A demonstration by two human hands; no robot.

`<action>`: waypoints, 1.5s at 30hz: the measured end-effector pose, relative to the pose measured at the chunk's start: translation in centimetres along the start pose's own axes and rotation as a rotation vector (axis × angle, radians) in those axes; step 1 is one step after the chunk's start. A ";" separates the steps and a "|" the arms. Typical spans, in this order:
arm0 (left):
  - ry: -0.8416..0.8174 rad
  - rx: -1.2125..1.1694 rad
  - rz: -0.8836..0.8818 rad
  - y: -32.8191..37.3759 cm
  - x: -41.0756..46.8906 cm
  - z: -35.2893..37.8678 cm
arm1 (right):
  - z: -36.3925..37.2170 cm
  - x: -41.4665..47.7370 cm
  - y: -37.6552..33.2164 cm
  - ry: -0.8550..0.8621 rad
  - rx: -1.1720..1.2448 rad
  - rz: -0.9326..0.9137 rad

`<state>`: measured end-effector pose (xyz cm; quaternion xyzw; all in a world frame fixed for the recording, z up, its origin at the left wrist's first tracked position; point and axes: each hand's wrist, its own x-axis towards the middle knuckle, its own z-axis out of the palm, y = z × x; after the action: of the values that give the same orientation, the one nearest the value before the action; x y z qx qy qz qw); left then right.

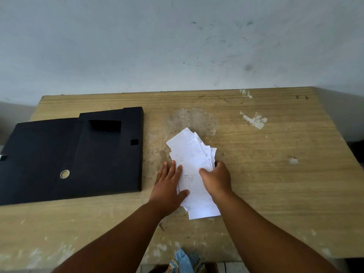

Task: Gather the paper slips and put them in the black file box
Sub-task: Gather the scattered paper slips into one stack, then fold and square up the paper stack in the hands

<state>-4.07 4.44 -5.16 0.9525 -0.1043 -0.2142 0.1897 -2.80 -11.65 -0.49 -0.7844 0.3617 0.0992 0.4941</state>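
Note:
A loose stack of white paper slips (192, 154) lies fanned on the wooden table (275, 164), near its middle. My left hand (168, 186) rests flat against the stack's left edge, fingers spread, thumb on the paper. My right hand (216, 179) curls over the stack's right side, with its thumb on top and fingers tucked at the edge. The black file box (72, 154) lies flat and closed on the table's left part, just left of my left hand, with a round finger hole in its spine.
A pale wall (177, 46) rises right behind the table's far edge. The table surface is worn, with white paint chips at the right. Patterned blue cloth (185, 261) shows below the table's near edge.

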 end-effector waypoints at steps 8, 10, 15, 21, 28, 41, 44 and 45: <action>-0.012 -0.007 -0.013 0.2 -0.1 -0.4 | -0.1 0.4 -1.4 0.030 -0.415 -0.075; -0.004 0.004 -0.009 0.0 -0.2 -0.6 | 0.0 0.3 -1.6 -0.002 -0.403 -0.041; -0.002 0.060 0.007 -0.4 -0.2 -1.1 | 0.4 0.2 -1.9 -0.040 -0.038 0.021; 0.027 -0.052 -0.014 -0.6 0.0 -0.9 | -1.0 0.6 -0.7 -0.119 0.051 0.029; 0.137 -1.034 -0.106 2.2 -0.1 -4.6 | -4.3 0.4 -1.1 -0.320 0.307 -0.176; 0.297 -1.203 -0.021 5.1 1.0 -9.5 | -5.4 -1.2 -5.0 -0.057 0.282 -0.525; 0.286 -1.164 -0.036 5.0 1.0 -8.6 | -4.2 -1.6 -3.4 -0.060 0.276 -0.451; 0.274 -1.145 -0.044 4.9 1.1 -8.2 | -3.9 -1.7 -2.8 -0.071 0.279 -0.417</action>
<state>0.01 2.32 3.30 0.7193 0.0734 -0.1154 0.6811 -2.89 -13.48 4.30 -0.7623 0.1846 -0.0282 0.6197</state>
